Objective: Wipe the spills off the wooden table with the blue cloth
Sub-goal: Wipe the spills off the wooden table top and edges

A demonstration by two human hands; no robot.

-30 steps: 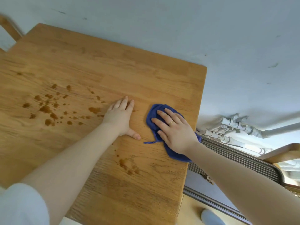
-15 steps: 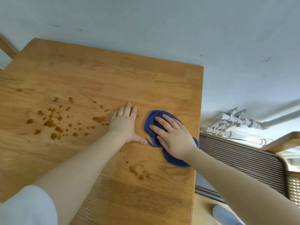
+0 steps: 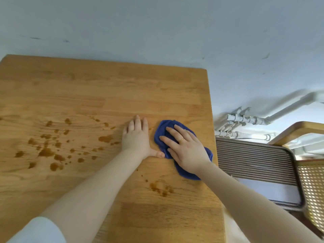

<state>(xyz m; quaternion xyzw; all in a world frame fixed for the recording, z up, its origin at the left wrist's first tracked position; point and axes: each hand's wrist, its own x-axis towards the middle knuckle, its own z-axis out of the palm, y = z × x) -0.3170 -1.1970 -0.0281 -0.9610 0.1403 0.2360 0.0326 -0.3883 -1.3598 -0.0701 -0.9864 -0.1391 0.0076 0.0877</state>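
The wooden table (image 3: 105,88) fills the left and middle of the head view. Brown spills (image 3: 52,148) are spattered across its left half, and a smaller brown patch (image 3: 160,187) lies near the front right. The blue cloth (image 3: 162,132) lies bunched near the table's right edge. My right hand (image 3: 185,149) presses flat on the cloth, fingers spread, a ring on one finger. My left hand (image 3: 136,139) rests palm down on bare wood just left of the cloth, thumb almost touching it, holding nothing.
A pale wall (image 3: 157,28) runs behind the table. To the right stand a ribbed grey radiator (image 3: 254,165), white pipes (image 3: 245,120) above it, and a wooden chair with a woven cane back (image 3: 312,186). The table's right edge sits close to the radiator.
The view has tilted, so the table sits lower and squarer in frame. My right hand and the cloth have slid slightly left towards my left hand, which stays planted.
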